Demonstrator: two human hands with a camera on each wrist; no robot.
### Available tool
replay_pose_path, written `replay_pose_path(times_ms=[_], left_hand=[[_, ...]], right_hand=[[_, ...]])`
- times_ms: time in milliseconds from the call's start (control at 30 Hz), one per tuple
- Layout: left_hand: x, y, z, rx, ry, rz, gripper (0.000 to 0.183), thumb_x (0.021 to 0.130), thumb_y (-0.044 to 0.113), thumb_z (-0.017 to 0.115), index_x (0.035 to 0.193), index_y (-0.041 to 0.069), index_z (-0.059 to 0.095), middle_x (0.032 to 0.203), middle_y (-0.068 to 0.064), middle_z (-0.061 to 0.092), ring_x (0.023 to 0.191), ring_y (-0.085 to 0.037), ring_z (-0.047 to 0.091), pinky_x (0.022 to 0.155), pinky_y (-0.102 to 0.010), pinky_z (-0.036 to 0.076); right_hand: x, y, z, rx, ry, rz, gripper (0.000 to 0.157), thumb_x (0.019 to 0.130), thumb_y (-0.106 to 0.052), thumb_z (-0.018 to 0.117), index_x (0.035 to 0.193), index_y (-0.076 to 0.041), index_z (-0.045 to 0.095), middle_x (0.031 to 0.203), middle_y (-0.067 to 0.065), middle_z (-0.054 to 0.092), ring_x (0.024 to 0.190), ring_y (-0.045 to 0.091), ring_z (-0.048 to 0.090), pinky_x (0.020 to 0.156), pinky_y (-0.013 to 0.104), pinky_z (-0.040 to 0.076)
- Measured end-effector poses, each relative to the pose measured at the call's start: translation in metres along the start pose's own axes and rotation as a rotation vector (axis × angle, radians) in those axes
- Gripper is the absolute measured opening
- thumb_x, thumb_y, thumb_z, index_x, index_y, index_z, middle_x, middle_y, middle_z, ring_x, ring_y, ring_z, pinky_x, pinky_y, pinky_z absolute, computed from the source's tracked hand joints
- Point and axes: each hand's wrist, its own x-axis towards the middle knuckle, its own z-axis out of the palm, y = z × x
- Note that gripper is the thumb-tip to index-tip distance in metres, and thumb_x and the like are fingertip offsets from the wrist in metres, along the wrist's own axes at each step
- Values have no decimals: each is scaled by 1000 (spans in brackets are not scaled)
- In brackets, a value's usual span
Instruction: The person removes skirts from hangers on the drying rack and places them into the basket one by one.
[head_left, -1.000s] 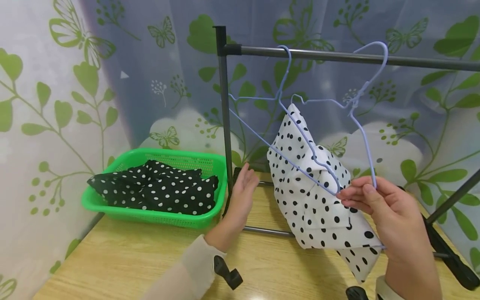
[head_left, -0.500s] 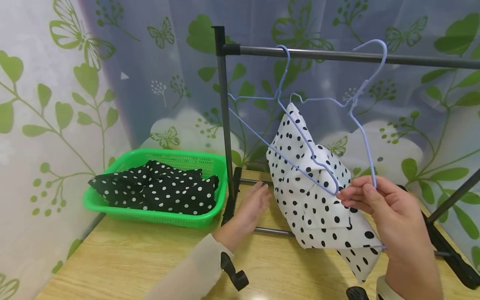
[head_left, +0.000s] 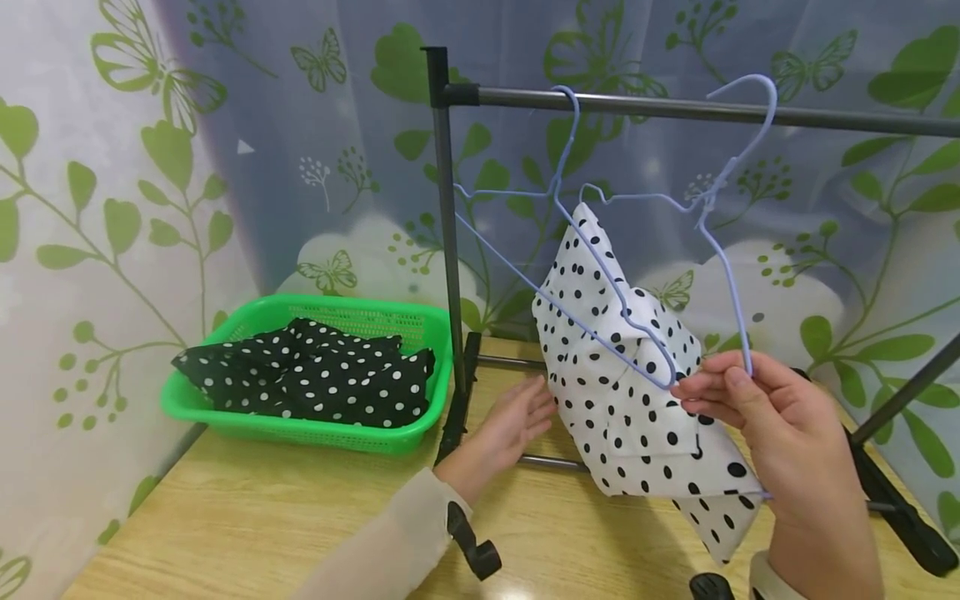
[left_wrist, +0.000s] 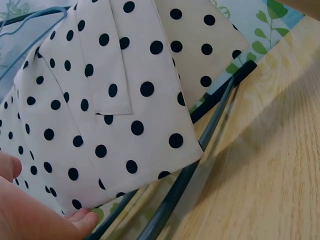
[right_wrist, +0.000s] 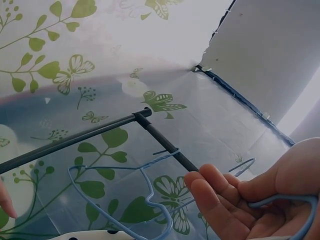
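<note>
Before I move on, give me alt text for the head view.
The right hand holds a hanger bearing white cloth with black dots; the open left hand is beside it. A bare hanger hangs on the rack, and black cloth with white dots lies in a green basket.

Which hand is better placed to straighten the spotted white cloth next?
Likely the left hand: it looks empty, open and beside the white cloth, while the right hand grips the cloth's hanger.
</note>
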Motion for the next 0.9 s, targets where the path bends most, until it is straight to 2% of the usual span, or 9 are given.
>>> replay_pose_path(times_ms=[267,567,733,900], left_hand=[[5,-8,0,-16,6,-25,62,105,31,42,151,-5,21,150,-31,29,138,-44,32,113,-51,28],[5,-11,-3,-40,24,-34,61,104,31,43,152,-2,21,147,-33,33,134,-45,38,108,-51,37],[6,-12,-7,-56,31,-33,61,104,30,45,149,-5,25,144,-31,40,133,-43,41,109,-51,35],[5,-9,-12,30,78,28,60,104,28,47,152,0,24,136,-25,50,124,-37,52,106,-49,39]], right_hand=[[-1,0,-1,26,3,1,21,103,-2,40,106,12,57,93,14,71,86,20,71,77,28,57],[-2,-1,-1,56,34,16,22,103,1,40,107,11,58,93,15,70,86,22,71,77,29,57],[-1,0,-1,79,42,3,22,102,2,40,107,12,58,94,16,70,86,22,71,77,30,57],[-1,2,0,81,35,4,22,102,3,39,106,12,58,94,16,70,86,23,71,77,30,57]])
